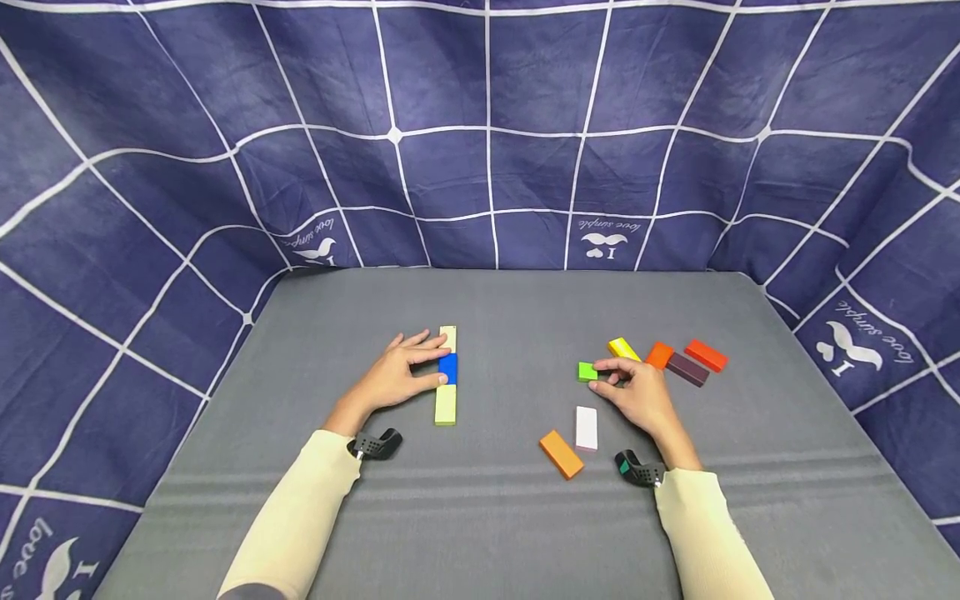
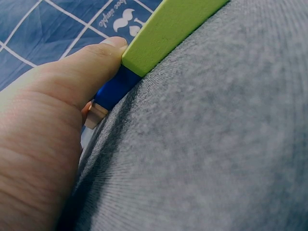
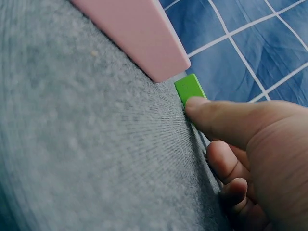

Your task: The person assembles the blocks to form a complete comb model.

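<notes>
Fingertip contact, easily upset

The left hand (image 1: 393,373) touches the blue block (image 1: 449,369) in a row (image 1: 446,407), thumb and fingers apart, nearly straight; a sideways nudge could skew it. At 3 o'clock, the right hand (image 1: 640,392) pinches the green block (image 1: 585,372) by one end, so it might pivot.

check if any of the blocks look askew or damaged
No damage is visible. The near orange block lies slanted beside the straighter white block, while the row of blocks by the left hand is straight; that slant may just be casual placement.
</notes>
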`<state>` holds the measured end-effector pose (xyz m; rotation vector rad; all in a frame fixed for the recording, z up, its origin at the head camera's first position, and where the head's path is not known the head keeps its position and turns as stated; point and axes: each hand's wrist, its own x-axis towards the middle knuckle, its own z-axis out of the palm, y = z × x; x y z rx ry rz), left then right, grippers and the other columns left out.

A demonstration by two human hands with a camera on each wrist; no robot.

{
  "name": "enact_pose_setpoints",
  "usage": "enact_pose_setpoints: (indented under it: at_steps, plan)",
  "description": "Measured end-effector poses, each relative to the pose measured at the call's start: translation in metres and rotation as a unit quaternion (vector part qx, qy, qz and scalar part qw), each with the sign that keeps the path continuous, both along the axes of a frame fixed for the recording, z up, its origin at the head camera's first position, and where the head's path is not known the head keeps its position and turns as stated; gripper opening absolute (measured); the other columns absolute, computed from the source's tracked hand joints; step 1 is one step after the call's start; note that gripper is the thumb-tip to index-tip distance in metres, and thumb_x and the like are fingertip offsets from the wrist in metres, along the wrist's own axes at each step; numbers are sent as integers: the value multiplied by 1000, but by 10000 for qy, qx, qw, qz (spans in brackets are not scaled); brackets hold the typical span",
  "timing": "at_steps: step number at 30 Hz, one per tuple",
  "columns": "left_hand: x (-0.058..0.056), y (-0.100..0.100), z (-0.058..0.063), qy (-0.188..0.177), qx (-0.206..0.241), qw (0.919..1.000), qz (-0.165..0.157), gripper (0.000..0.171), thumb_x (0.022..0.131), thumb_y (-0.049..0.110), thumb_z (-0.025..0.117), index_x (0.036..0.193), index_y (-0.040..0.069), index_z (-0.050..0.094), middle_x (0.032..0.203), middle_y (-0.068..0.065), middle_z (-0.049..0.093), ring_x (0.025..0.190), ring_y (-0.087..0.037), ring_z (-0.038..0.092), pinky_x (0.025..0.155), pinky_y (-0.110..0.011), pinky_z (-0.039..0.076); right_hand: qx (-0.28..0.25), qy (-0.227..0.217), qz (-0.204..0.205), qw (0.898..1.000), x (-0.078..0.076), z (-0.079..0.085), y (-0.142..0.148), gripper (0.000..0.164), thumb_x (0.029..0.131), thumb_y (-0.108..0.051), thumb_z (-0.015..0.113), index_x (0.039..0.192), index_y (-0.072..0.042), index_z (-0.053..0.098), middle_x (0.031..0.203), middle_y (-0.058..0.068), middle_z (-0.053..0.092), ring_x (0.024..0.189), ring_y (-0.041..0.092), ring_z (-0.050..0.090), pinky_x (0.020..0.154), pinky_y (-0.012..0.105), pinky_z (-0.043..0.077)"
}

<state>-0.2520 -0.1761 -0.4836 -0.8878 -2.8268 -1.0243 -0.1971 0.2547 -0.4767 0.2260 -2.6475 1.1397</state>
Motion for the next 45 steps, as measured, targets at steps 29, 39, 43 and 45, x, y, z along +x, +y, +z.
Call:
enact_pose_setpoints:
  at_steps: [29,39,43,45]
  plan:
    - [0,-5,3,53,-52,10000,-10,55,88,51,73,138,31,62,152,13,49,151,-26,33,124,-62,7,-80,-124,-345,9993,3,1,-4,27,79,-18,87,105,-15,79,77,3,72,59,4,55,51,18,42]
    - [1,-4,1,17,19,10000,-24,55,88,50,74,138,30,63,152,12,49,151,-27,33,123,-63,6,-284,29,-390,9988,7,3,-4,26,79,-19,86,105,-16,79,76,4,72,61,1,58,53,16,45]
    - [1,-2,2,21,42,10000,-37,56,87,51,74,138,30,63,152,12,49,151,-27,33,123,-64,7,-285,238,-361,9987,8,3,-4,26,79,-17,87,104,-15,79,76,3,71,62,-1,58,55,14,46]
    - [0,-2,2,34,26,10000,-45,56,87,51,74,138,31,62,152,12,49,151,-28,33,123,-64,7,-264,429,-352,9981,7,5,-4,26,78,-16,88,102,-15,79,74,2,71,62,-1,57,55,12,45]
